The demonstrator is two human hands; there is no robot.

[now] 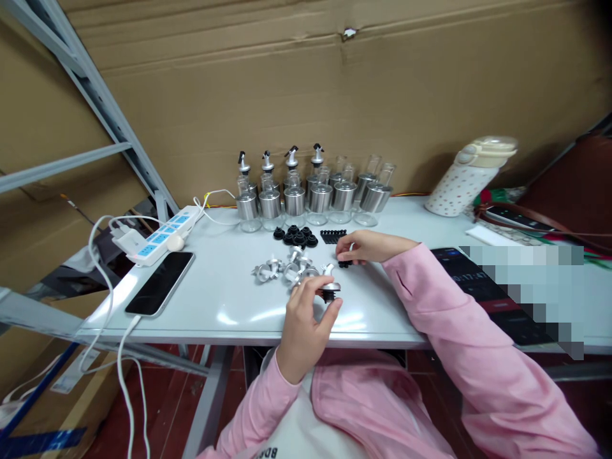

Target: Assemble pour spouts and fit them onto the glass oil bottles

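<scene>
My left hand [306,322] is closed on a silver pourer top [329,288] with a black ribbed stopper below it, held above the table's front part. Farther back, my right hand [356,247] has its fingers together over small black pieces [344,262]; whether it grips one is hidden. Several silver spout parts [291,268] lie loose left of my hands. Behind them sit a cluster of black stoppers [299,236] and rows of small black parts [333,236].
Glass bottles with steel bands [295,201] line the back; several wear spouts. A phone [161,284] and power strip [167,237] lie left. A dotted flask [466,178] stands right, with a dark phone [492,296] beside my right sleeve. Cardboard [306,95] rises behind.
</scene>
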